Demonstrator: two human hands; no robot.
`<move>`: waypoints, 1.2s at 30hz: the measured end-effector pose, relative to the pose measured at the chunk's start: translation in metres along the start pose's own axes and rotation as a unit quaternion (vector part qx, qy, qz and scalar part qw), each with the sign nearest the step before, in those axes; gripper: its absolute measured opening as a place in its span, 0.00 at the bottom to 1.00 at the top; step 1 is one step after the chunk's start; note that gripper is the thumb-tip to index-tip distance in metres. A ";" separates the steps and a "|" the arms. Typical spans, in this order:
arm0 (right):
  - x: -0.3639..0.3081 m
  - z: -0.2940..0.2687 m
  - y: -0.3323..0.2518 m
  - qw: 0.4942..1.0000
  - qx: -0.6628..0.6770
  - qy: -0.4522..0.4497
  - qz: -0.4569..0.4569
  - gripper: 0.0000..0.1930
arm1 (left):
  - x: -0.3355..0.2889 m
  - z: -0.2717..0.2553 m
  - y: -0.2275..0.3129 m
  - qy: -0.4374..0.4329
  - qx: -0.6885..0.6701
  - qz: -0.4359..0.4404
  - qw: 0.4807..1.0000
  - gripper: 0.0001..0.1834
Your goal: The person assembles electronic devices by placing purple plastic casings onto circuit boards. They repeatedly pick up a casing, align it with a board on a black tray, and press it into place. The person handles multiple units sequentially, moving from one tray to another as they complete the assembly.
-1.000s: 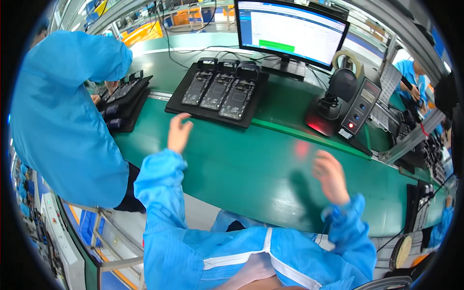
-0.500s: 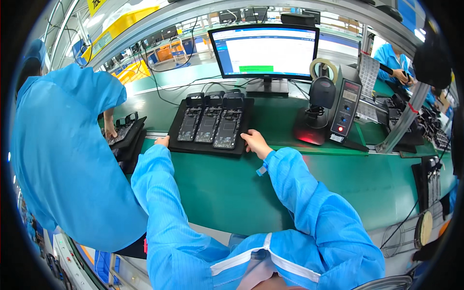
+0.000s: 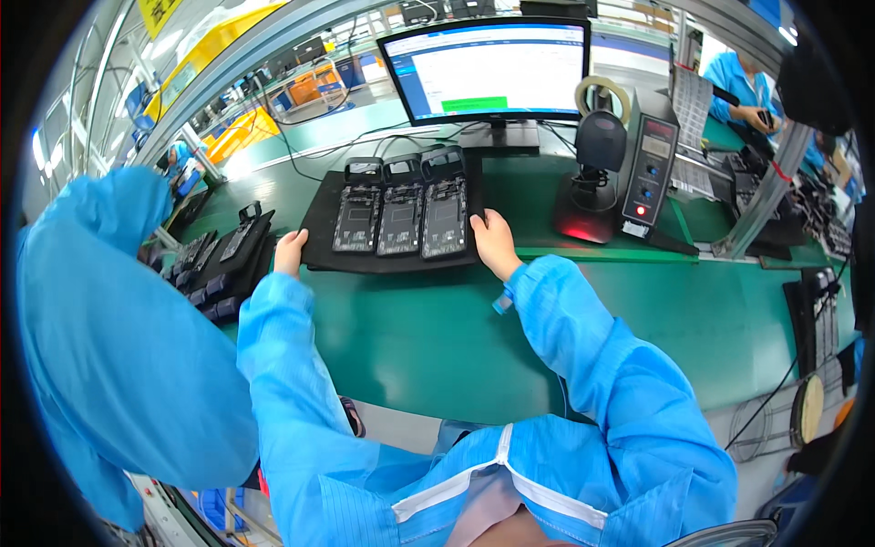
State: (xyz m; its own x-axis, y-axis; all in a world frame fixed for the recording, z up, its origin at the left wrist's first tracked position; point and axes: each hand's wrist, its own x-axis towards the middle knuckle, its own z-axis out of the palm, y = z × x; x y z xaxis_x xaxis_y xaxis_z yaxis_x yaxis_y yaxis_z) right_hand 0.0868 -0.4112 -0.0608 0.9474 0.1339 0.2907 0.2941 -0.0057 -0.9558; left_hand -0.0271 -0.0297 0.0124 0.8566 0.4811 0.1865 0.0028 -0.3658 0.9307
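Both my hands hold a flat black tray point(image 3: 318, 224) above the green bench. Lying side by side on it are three opened phones, a left one point(image 3: 356, 220), a middle one point(image 3: 399, 221) and a right one point(image 3: 444, 219), with inner parts bare and dark pieces at their far ends. My left hand point(image 3: 290, 253) is closed on the tray's left edge, near the front corner. Fingers of my right hand point(image 3: 494, 243) grip the right edge; some fingertips are hidden by the tray.
A monitor point(image 3: 488, 73) stands behind the tray. To its right are a scanner on a stand point(image 3: 599, 155) and a control box point(image 3: 651, 169) with a red light. Stacked trays of phones point(image 3: 223, 264) lie left, beside a co-worker in blue point(image 3: 128, 337). A metal post point(image 3: 766, 196) rises at right.
The tray looks larger and nearer, and my hands have moved slightly apart with it. At left, the co-worker has shifted away, uncovering more stacked phones; that person's hand no longer shows.
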 end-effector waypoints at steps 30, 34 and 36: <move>-0.249 -0.300 -0.070 0.968 -0.128 0.204 0.076 0.24 | -0.296 0.264 0.100 -0.251 -0.214 -0.095 0.939 0.35; -0.243 -0.284 -0.067 0.972 -0.096 0.196 0.085 0.28 | -0.285 0.285 0.098 -0.237 -0.343 -0.180 0.891 0.32; -0.244 -0.285 -0.056 0.983 0.023 0.172 0.066 0.30 | -0.275 0.284 0.100 -0.270 -0.354 -0.231 0.865 0.31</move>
State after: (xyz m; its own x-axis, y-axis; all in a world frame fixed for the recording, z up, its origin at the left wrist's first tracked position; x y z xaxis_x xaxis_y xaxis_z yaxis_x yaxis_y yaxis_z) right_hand -0.1253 -0.7259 -0.0651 0.9657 -0.2082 0.1552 0.1680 0.0448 -0.9848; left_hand -0.1157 -0.4250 -0.0354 0.9652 -0.0662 -0.2529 0.2558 0.4379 0.8619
